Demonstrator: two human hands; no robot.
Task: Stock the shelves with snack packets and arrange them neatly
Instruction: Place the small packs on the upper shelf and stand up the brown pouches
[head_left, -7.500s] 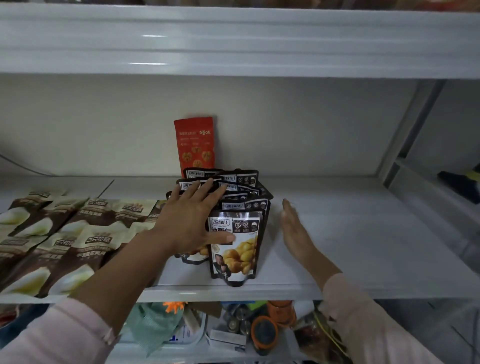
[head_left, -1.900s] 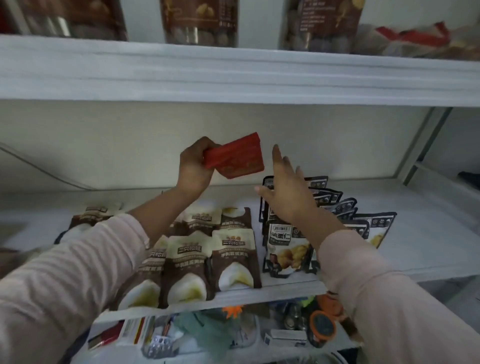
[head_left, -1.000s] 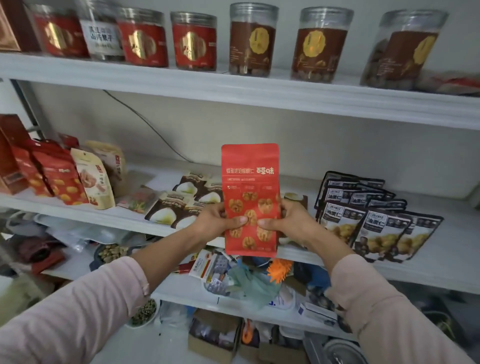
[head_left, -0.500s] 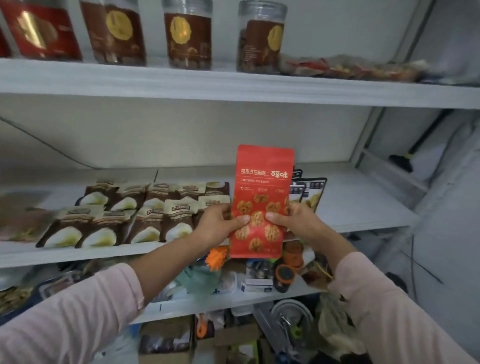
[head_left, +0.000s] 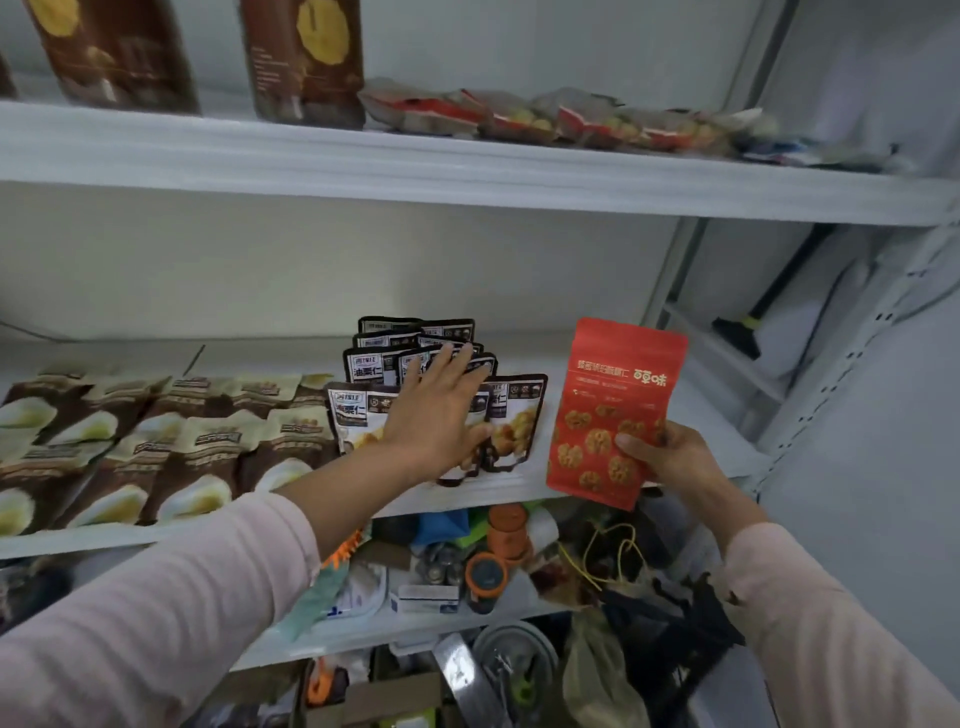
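My right hand (head_left: 670, 457) holds a red walnut packet (head_left: 613, 405) upright by its lower right edge, in front of the middle shelf (head_left: 519, 491) at its right end. My left hand (head_left: 439, 410), fingers spread, lies flat against the standing black chestnut packets (head_left: 410, 358) at the middle of that shelf. To the left, rows of brown and cream packets (head_left: 171, 447) lie flat and overlapping.
The top shelf (head_left: 467, 171) carries brown jars (head_left: 306, 57) and flat red-trimmed packets (head_left: 545, 117). Below the middle shelf, a lower shelf holds orange-lidded containers (head_left: 498, 545), cord and clutter. A white upright (head_left: 670, 270) stands to the right, with a dark brush (head_left: 748, 332) beyond it.
My left hand let go of the red packet and moved up onto the black packets. My right hand alone now holds the red packet, shifted to the right.
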